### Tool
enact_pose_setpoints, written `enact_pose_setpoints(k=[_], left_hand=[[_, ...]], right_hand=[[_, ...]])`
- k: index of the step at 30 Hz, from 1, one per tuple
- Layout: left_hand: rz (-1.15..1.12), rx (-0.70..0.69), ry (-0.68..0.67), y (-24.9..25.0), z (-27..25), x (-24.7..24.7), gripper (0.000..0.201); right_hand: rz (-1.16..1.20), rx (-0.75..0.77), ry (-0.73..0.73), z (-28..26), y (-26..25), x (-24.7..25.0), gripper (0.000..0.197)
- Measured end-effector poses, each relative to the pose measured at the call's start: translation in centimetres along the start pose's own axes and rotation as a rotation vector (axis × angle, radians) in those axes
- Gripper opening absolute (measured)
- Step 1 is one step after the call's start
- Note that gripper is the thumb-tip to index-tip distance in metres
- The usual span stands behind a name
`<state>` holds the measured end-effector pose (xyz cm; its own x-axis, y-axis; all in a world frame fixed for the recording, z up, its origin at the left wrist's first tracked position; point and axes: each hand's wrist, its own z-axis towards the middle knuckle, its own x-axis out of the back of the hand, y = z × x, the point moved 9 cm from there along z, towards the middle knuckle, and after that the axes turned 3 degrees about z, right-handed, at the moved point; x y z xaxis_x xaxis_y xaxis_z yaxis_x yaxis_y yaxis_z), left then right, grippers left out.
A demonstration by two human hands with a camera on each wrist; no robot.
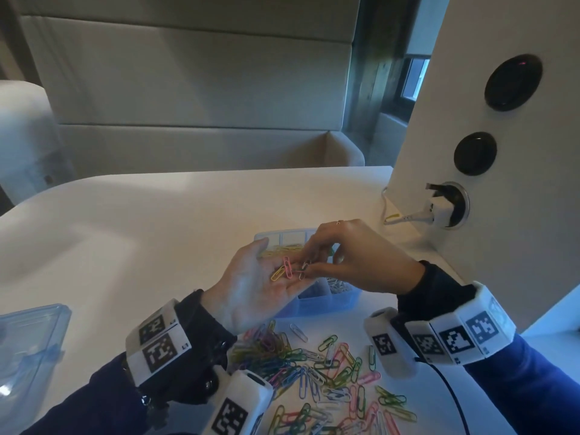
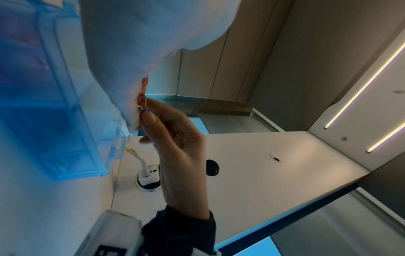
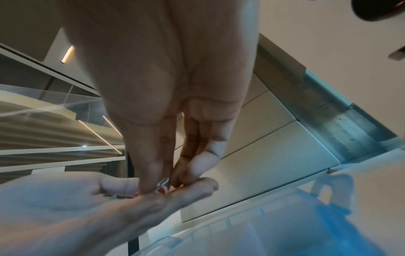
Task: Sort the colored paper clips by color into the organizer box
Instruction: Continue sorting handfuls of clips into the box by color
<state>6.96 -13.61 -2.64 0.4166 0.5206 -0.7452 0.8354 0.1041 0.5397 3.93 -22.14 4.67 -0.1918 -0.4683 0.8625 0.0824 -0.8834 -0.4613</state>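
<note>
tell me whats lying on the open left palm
On the left hand: a pink clip and a yellow clip. The right hand pinches a silvery clip there; its fingers may cover more.

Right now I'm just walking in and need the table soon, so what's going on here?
A person is sorting colored paper clips. The left hand is held palm up above the blue organizer box, with a pink clip and a yellow clip lying on it. The right hand pinches a pale clip off that palm. A big mixed pile of clips still lies on the table, so sorting is far from finished.
</note>
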Motion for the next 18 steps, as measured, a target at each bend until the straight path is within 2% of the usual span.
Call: enact_pose_setpoints(k=[6, 9, 12, 15, 18], left_hand=[[0.089, 0.019, 0.003, -0.2, 0.2, 0.0, 0.045], [0.183, 0.003, -0.044, -0.3, 0.1, -0.7, 0.045], [0.238, 0.006, -0.065, -0.5, -0.1, -1.0, 0.036], [0.263, 0.007, -0.046, -0.5, 0.0, -0.5, 0.025], [0.285, -0.011, -0.019, -0.3, 0.2, -0.1, 0.024]], right_hand=[[0.179, -0.079, -0.015, 0.0, 1.3, 0.3, 0.004], [0.187, -0.100, -0.038, -0.1, 1.6, 0.3, 0.005], [0.190, -0.104, -0.060, -0.1, 1.5, 0.2, 0.009], [0.195, -0.102, -0.040, -0.1, 1.4, 0.3, 0.014], [0.120, -0.086, -0.055, -0.3, 1.1, 0.3, 0.014]])
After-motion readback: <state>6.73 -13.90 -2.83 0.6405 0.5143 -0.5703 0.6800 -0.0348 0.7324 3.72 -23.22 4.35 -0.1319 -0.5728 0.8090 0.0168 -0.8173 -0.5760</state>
